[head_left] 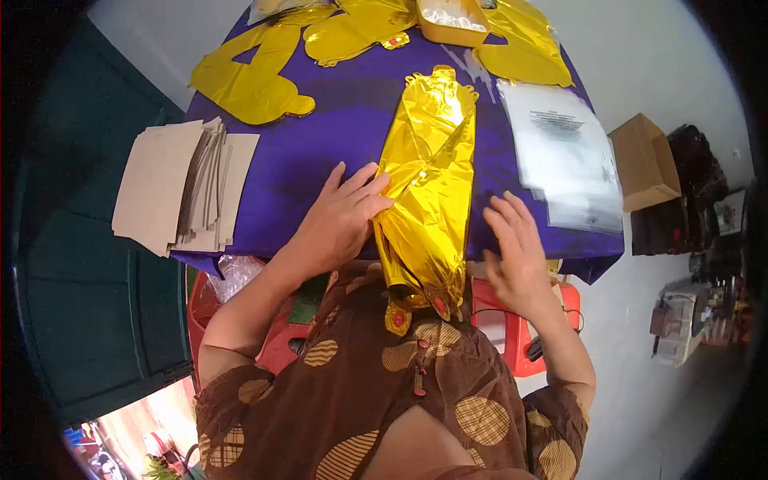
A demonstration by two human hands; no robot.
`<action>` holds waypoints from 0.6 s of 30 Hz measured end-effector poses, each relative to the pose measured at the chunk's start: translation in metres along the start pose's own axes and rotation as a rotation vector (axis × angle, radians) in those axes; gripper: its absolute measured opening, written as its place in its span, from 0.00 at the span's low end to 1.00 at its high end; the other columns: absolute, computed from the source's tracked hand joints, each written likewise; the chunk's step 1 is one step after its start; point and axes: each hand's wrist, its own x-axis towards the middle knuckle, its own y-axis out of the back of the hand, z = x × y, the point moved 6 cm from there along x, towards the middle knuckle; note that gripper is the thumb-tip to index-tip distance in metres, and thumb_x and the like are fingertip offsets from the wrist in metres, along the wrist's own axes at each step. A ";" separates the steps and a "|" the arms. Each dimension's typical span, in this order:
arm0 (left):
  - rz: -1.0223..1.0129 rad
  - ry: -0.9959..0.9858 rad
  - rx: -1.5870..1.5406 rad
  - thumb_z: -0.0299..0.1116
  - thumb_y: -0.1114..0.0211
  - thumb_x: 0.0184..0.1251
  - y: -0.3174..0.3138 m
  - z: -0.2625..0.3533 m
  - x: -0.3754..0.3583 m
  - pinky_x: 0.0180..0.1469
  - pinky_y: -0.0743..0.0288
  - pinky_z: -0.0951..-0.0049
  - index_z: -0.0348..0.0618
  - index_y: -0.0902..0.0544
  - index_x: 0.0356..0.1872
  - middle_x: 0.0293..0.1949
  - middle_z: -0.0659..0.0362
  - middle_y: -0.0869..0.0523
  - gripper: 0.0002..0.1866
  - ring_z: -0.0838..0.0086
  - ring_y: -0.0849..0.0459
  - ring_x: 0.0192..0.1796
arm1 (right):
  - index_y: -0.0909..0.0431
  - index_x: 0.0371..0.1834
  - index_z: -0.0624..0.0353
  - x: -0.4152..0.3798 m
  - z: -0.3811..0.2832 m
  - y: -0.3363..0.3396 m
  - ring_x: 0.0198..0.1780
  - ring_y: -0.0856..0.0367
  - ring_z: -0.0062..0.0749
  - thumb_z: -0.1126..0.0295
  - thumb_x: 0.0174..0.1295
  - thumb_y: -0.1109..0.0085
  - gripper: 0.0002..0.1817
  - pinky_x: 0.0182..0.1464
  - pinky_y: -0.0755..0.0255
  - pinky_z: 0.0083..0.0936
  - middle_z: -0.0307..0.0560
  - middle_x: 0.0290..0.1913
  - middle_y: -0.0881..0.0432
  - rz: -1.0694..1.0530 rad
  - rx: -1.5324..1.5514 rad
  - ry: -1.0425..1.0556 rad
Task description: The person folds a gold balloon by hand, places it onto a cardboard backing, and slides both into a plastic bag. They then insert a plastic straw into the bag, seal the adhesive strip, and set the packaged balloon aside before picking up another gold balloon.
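A shiny gold foil piece [428,176] lies lengthwise on the purple-covered table [312,160], its near end hanging over the front edge towards my lap. Small red-centred ornaments show at that near end. My left hand [340,216] rests with spread fingers, the fingertips touching the foil's left edge. To the right of the foil, my right hand [516,256] is raised near the table edge with its fingers apart, holding nothing and not touching the foil.
Cardboard sheets [156,184] are stacked at the left edge. Clear plastic bags [564,152] lie at the right. More gold foil pieces [260,88] and a yellow container [452,34] with white items are at the back. A cardboard box [644,164] stands beyond the right edge.
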 end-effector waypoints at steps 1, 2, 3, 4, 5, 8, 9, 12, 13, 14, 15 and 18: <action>0.009 0.003 -0.022 0.19 0.37 0.61 0.000 -0.001 -0.001 0.74 0.47 0.39 0.47 0.24 0.55 0.66 0.48 0.24 0.20 0.48 0.30 0.71 | 0.29 0.61 0.65 0.003 -0.006 -0.004 0.68 0.33 0.64 0.84 0.43 0.38 0.34 0.68 0.36 0.51 0.62 0.61 0.29 -0.001 0.021 0.010; 0.015 0.005 -0.041 0.19 0.36 0.61 0.000 -0.002 -0.003 0.74 0.47 0.38 0.48 0.25 0.55 0.66 0.49 0.24 0.21 0.48 0.31 0.72 | 0.29 0.60 0.65 0.006 -0.010 -0.007 0.67 0.32 0.63 0.84 0.42 0.38 0.34 0.67 0.35 0.51 0.62 0.59 0.29 -0.001 0.043 0.021; 0.022 0.006 -0.059 0.18 0.36 0.60 0.000 -0.004 -0.004 0.74 0.48 0.38 0.49 0.25 0.55 0.67 0.49 0.24 0.22 0.48 0.31 0.72 | 0.29 0.59 0.65 0.008 -0.015 -0.010 0.66 0.31 0.63 0.84 0.41 0.38 0.34 0.66 0.35 0.51 0.62 0.57 0.29 -0.001 0.063 0.033; 0.031 0.008 -0.077 0.18 0.35 0.59 0.000 -0.004 -0.005 0.74 0.48 0.38 0.50 0.26 0.55 0.67 0.50 0.24 0.23 0.48 0.31 0.72 | 0.28 0.56 0.64 0.012 -0.019 -0.012 0.61 0.28 0.59 0.83 0.39 0.35 0.33 0.60 0.32 0.49 0.58 0.53 0.28 0.021 0.049 0.080; 0.037 0.005 -0.088 0.17 0.36 0.58 0.001 -0.003 -0.005 0.73 0.48 0.37 0.49 0.26 0.54 0.66 0.49 0.24 0.23 0.48 0.32 0.72 | 0.28 0.55 0.63 0.014 -0.020 -0.014 0.60 0.28 0.58 0.83 0.38 0.35 0.33 0.59 0.32 0.48 0.58 0.53 0.28 0.029 0.051 0.104; 0.051 0.003 -0.096 0.16 0.39 0.56 0.004 -0.001 -0.007 0.73 0.49 0.36 0.47 0.27 0.52 0.64 0.49 0.25 0.22 0.49 0.33 0.73 | 0.24 0.47 0.61 0.015 -0.023 -0.021 0.53 0.25 0.50 0.77 0.39 0.33 0.26 0.51 0.32 0.41 0.52 0.49 0.25 0.066 0.045 0.171; 0.049 0.002 -0.084 0.17 0.38 0.55 0.003 -0.001 -0.009 0.73 0.49 0.36 0.46 0.26 0.52 0.64 0.49 0.25 0.22 0.48 0.34 0.73 | 0.23 0.45 0.61 0.015 -0.024 -0.023 0.52 0.25 0.49 0.76 0.40 0.33 0.23 0.51 0.32 0.41 0.50 0.48 0.24 0.091 0.035 0.199; 0.043 -0.006 0.018 0.20 0.35 0.55 0.005 0.005 -0.009 0.73 0.47 0.37 0.47 0.25 0.53 0.63 0.48 0.24 0.23 0.47 0.32 0.71 | 0.20 0.37 0.60 0.018 -0.026 -0.022 0.49 0.23 0.43 0.72 0.44 0.35 0.14 0.49 0.32 0.39 0.45 0.42 0.22 0.162 0.009 0.247; 0.040 -0.010 0.062 0.22 0.33 0.55 0.006 0.009 -0.008 0.73 0.46 0.38 0.47 0.25 0.54 0.62 0.48 0.24 0.24 0.46 0.30 0.70 | 0.19 0.38 0.60 0.018 -0.025 -0.022 0.49 0.23 0.44 0.72 0.45 0.35 0.14 0.49 0.32 0.39 0.45 0.42 0.22 0.156 0.010 0.245; 0.074 -0.022 0.061 0.23 0.33 0.54 0.009 0.013 -0.009 0.71 0.42 0.40 0.47 0.24 0.53 0.60 0.47 0.24 0.23 0.47 0.29 0.67 | 0.19 0.38 0.60 0.019 -0.023 -0.022 0.49 0.23 0.44 0.73 0.45 0.36 0.14 0.49 0.32 0.39 0.45 0.43 0.21 0.150 0.011 0.243; 0.110 -0.034 0.062 0.23 0.32 0.53 0.012 0.016 -0.010 0.69 0.39 0.42 0.46 0.24 0.52 0.58 0.47 0.24 0.23 0.47 0.27 0.64 | 0.19 0.39 0.60 0.019 -0.021 -0.022 0.49 0.23 0.44 0.73 0.45 0.36 0.14 0.49 0.32 0.39 0.45 0.43 0.21 0.144 0.012 0.242; 0.108 -0.045 0.008 0.25 0.32 0.52 0.010 0.014 -0.015 0.62 0.32 0.49 0.45 0.23 0.51 0.52 0.48 0.23 0.22 0.49 0.25 0.56 | 0.18 0.40 0.61 0.020 -0.018 -0.026 0.50 0.22 0.43 0.73 0.46 0.37 0.15 0.50 0.32 0.39 0.46 0.43 0.20 0.088 0.017 0.246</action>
